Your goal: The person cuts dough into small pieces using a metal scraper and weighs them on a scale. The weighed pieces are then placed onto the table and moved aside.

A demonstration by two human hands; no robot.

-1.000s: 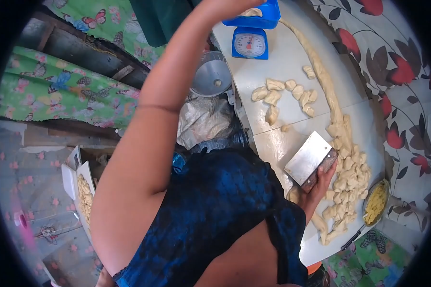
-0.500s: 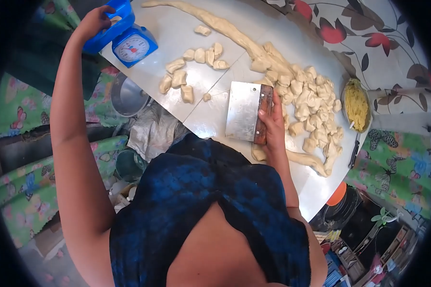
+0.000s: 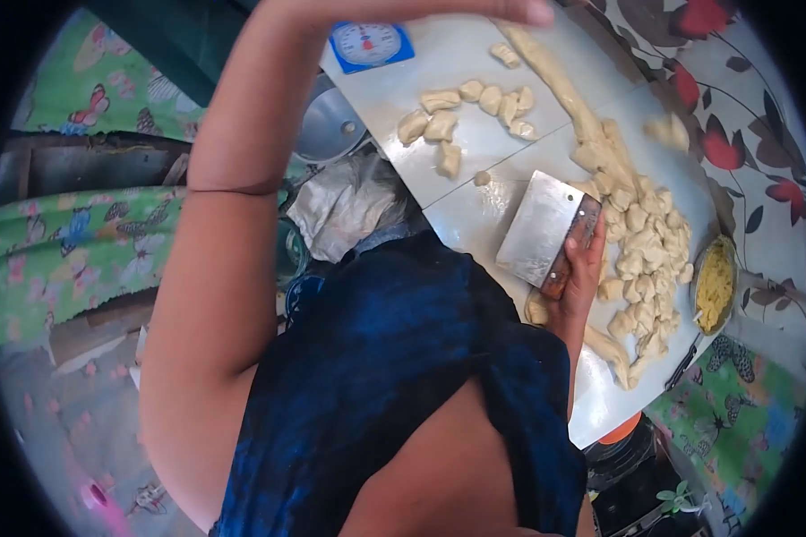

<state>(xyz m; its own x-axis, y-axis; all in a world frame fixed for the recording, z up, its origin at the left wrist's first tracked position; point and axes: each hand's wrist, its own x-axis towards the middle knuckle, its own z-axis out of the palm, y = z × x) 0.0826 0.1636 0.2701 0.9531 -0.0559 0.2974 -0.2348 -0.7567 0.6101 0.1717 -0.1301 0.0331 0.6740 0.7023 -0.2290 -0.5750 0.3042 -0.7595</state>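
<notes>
My right hand (image 3: 585, 268) is wrapped around the wooden handle of a metal dough scraper (image 3: 539, 228), its wide blade facing left over the table. My left hand (image 3: 510, 8) stretches across the top edge, partly cut off, with a finger extended and nothing seen in it. A blurred piece of dough (image 3: 667, 134) is right of the long dough strip (image 3: 560, 85), apparently in motion. Cut dough pieces (image 3: 491, 100) lie in a loose arc below my left hand. A large heap of dough pieces (image 3: 645, 237) sits right of the scraper.
A blue dial scale (image 3: 367, 43) stands at the table's upper left edge. At the right edge are a bowl of yellow filling (image 3: 716, 285) and a dark-handled knife (image 3: 683, 365). Below the left edge are a metal basin (image 3: 330, 125) and a crumpled plastic sack (image 3: 340, 201).
My left hand has swung right from the scale's blue pan, across the table's far side. A blurred dough piece now shows at right. The view has shifted; my right hand still grips the scraper.
</notes>
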